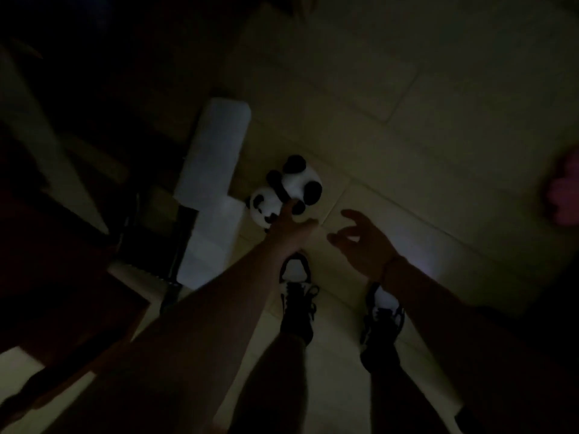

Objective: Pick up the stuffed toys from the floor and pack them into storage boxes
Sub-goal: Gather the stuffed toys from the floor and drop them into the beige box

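The black-and-white plush panda toy [289, 191] lies on the pale tiled floor [407, 136], just beside a translucent white plastic storage box [213, 158]. It looks soft, light and squashy, so I judge the round middle is the place to scoop. My left hand [289, 228] reaches over it, fingers loose, nothing pinched; my right hand [363, 242] hovers spread, empty.
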A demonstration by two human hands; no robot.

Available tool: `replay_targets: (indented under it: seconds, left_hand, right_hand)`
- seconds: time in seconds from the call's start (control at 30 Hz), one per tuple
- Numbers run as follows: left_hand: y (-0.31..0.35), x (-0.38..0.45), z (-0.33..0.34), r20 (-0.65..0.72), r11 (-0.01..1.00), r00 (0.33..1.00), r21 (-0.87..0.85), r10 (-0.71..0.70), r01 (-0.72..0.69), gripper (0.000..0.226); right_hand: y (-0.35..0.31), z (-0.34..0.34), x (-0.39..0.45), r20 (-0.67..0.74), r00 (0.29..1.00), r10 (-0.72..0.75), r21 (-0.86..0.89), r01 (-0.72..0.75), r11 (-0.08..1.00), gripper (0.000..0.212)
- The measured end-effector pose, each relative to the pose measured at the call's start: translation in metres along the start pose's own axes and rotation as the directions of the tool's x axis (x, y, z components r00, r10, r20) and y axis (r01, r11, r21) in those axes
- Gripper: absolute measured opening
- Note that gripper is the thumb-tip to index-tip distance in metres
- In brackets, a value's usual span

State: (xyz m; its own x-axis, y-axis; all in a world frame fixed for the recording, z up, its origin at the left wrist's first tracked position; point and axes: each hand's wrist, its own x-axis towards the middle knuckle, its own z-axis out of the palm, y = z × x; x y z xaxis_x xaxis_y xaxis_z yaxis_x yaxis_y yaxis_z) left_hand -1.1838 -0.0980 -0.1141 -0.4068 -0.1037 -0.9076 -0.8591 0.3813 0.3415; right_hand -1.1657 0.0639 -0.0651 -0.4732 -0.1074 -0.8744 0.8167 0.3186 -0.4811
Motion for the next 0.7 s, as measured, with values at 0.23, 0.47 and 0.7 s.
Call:
replay_targets:
  seconds: [0.23, 0.47, 0.7]
  left_hand:
    - [-0.041, 0.122, 0.031, 0.179, 0.912, 0.963, -0.325, -0.201, 0.251, 0.067]
    - [-0.036, 0.066, 0.007, -0.337, 0.982, 0.941, 0.175, -0.011, 0.074, 0.03]
    - [-0.016, -0.12, 0.022, -0.274, 0.866, 0.873, 0.422, 0.403, -0.267, 0.033]
  right_hand:
    - [0.049, 0.027, 0.094, 0.008, 1.0, -0.022, -0.026, 0.022, 0.999, 0.058]
    - [0.031, 0.013, 0.067, -0.037, 0.999, -0.023, -0.098, 0.019, 0.995, 0.058]
    - [-0.024, -0.052, -0.074, -0.116, 0.984, -0.133, -0.342, 0.086, 0.936, 0.098]
